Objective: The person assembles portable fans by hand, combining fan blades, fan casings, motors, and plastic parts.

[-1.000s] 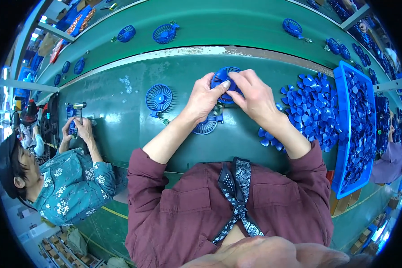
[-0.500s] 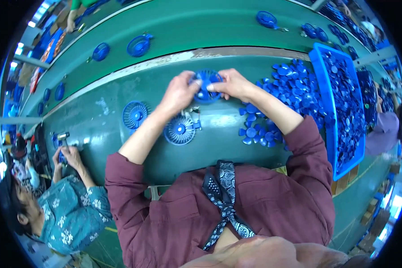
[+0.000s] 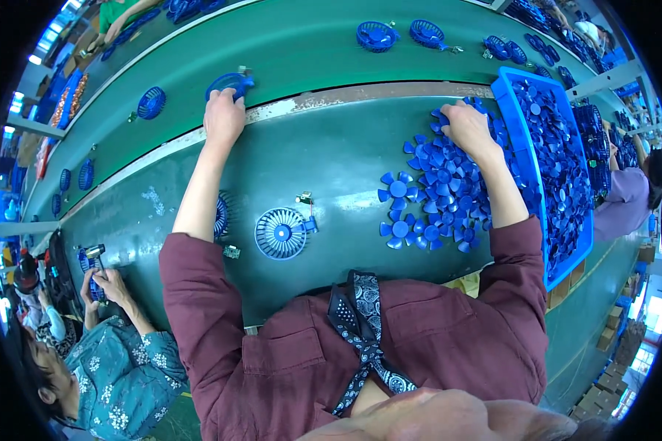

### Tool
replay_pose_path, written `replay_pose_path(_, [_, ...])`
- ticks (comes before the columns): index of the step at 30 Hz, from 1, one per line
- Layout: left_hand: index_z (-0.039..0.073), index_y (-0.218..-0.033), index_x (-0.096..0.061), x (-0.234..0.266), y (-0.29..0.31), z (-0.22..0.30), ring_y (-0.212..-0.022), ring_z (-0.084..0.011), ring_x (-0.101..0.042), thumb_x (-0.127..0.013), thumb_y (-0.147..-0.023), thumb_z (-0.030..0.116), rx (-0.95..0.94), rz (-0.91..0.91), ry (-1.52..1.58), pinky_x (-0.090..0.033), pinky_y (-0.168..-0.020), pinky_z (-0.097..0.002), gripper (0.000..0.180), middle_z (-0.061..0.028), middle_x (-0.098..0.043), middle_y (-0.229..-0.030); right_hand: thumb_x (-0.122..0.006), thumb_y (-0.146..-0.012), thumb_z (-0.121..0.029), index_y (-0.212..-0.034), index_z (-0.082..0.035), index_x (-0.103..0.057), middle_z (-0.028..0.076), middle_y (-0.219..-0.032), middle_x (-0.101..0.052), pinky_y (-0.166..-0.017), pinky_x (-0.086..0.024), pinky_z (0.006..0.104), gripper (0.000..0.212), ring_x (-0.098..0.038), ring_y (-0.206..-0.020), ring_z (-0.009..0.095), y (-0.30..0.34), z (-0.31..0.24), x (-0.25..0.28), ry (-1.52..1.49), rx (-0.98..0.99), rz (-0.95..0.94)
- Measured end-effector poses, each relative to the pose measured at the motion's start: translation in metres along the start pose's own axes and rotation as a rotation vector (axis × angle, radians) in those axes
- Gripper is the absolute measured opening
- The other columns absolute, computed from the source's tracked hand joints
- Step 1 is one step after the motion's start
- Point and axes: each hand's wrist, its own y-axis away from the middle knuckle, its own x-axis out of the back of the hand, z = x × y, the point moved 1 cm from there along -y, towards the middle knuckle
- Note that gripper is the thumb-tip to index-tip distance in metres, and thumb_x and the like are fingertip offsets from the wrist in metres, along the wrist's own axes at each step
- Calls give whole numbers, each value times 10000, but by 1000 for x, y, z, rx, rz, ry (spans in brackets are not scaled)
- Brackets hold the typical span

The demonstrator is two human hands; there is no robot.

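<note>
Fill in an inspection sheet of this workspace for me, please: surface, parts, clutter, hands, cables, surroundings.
Surface: green table, glossy, bordered by a green belt.
Job's things: on the table, one blue fan housing in full view, another partly behind the left arm; blue fan blades heaped beside a blue tray holding more.
Clutter: whitish flecks left of that arm.
Left hand: at another housing on the belt; grip unclear.
Right hand: on the heaped blades; grip hidden.
Cables: nothing seen clearly.
Surroundings: a co-worker in a flowered top at left, another in purple at right.

Blades (image 3: 443, 189) L of tray (image 3: 521, 140)
</note>
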Motion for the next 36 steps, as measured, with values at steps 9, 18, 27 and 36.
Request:
replay_pose_path(9, [27,-772,-567,35,80,14,-769,-349,-581,-691,-812,186,-72,-117,237,-457,-689,-452,205,-167,-583,-851,-714,-786,-229,-1103,-80,-637,181,-982,-627,-777,-512,452,359,-623,-929,374,6,-51,14,-341,89,141])
replay_pose_path(18, [-6,-980,-608,11,65,12,-938,-414,-625,-592,-873,286,159,-293,198,-482,-818,-484,312,-251,-658,-941,-744,-784,-222,-1035,-23,-638,143,-834,-602,-665,-481,406,338,-605,-739,327,31,-155,29,-643,420,79])
replay_pose_path(27, [26,-1040,-593,43,112,70,-706,-126,-615,-531,-970,414,567,-505,1293,-515,-655,-309,399,-47,-647,-835,-744,-779,-219,-1041,-41,-621,112,-835,-562,-607,-489,397,339,-595,-702,299,33,-200,52,-706,504,272])
replay_pose_path(36, [5,-1099,-580,58,140,99,-824,-99,-611,-607,-950,308,511,-567,1606,-528,-700,-253,339,-50,-632,-939,-751,-748,-173,-1033,-57,-599,103,-878,-545,-619,-498,415,344,-601,-798,307,31,-207,46,-598,512,306])
